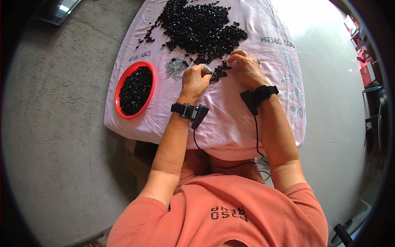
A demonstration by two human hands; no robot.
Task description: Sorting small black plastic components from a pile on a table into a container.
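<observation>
Here, the left hand [193, 82] has its fingers curled around a small grey piece [206, 69], pinching it at mid-desk. The right hand [246, 68] rests fingers-down, pressed together on a small cluster of black parts [220, 72] just beside the left hand. A heap of thin metal bits [176, 66] lies left of the hands. A large pile of black parts [199, 26] fills the far edge of the cloth-covered desk [230, 119]. A red bowl [123, 84] of black parts sits at the left edge.

left hand [194, 81] curled closed, right hand [245, 68] fingers bent down
</observation>
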